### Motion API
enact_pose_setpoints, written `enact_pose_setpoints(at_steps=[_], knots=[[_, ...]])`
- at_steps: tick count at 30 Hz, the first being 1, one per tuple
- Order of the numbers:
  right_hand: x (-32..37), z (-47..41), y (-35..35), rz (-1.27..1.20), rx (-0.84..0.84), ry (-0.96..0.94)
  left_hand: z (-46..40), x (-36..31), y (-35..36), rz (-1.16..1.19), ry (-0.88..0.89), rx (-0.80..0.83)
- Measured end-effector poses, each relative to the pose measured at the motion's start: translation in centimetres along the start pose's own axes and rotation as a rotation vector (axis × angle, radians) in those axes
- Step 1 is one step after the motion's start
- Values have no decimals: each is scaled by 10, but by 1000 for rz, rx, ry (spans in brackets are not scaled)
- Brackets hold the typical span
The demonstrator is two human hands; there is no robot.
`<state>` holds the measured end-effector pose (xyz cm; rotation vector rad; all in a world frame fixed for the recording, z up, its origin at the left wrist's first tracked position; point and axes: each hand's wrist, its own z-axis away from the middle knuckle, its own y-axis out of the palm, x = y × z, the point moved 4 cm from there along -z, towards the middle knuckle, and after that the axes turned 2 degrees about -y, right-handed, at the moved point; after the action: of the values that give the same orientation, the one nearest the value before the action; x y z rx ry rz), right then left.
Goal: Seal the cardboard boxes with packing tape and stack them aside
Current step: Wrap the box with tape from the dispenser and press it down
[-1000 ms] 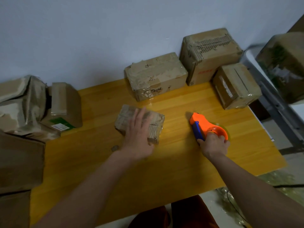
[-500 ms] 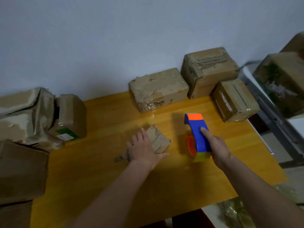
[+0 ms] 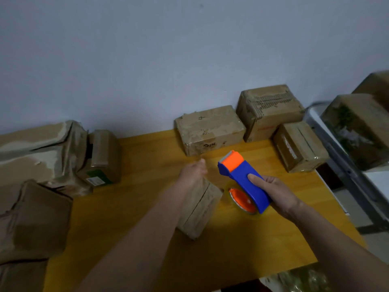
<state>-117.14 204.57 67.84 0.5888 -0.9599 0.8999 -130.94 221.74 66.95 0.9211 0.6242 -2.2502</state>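
Note:
A small taped cardboard box lies tilted at the middle of the yellow wooden table, its long side pointing away from me. My left hand holds its far end from above, with the fingertips hidden behind the box. My right hand grips the blue handle of an orange and blue tape dispenser, held above the table just right of the box. The dispenser's orange blade end points away from me and its tape roll faces down.
Three sealed boxes stand at the back right: a flat one, a taller one and a small one. Crumpled boxes pile up on the left. A wrapped box sits on a metal shelf at right.
My right hand has lifted the tape dispenser off the table and turned it blade end forward. My left hand has turned the small box lengthwise and drawn it nearer.

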Motion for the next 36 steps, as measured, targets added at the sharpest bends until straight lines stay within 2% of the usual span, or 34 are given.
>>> enact_pose_setpoints(at_steps=[3,5,9,14,17,19,24,28,30,36], knots=[[6,2,-1,30,52,-23,6,-5,15,326,-147,203],[10,1,-3,68,79,-29,8,-7,17,448,-194,266],[17,-3,-9,116,117,-12,2,-7,16,551,-212,316],[25,-7,-13,167,220,45,1,-13,20,554,-213,344],[33,-10,-13,190,288,49,-2,-13,21,520,-232,278],[35,-13,-10,214,326,68,-8,-10,20,467,-204,175],[41,-18,3,373,313,77,-19,-3,12,372,-163,-62],[43,-14,-3,420,372,112,-20,-4,-9,370,-74,-163],[39,-10,-7,410,408,144,-21,-3,-23,295,-10,-206],[32,-9,-7,387,350,159,-24,1,-35,127,88,-252]])
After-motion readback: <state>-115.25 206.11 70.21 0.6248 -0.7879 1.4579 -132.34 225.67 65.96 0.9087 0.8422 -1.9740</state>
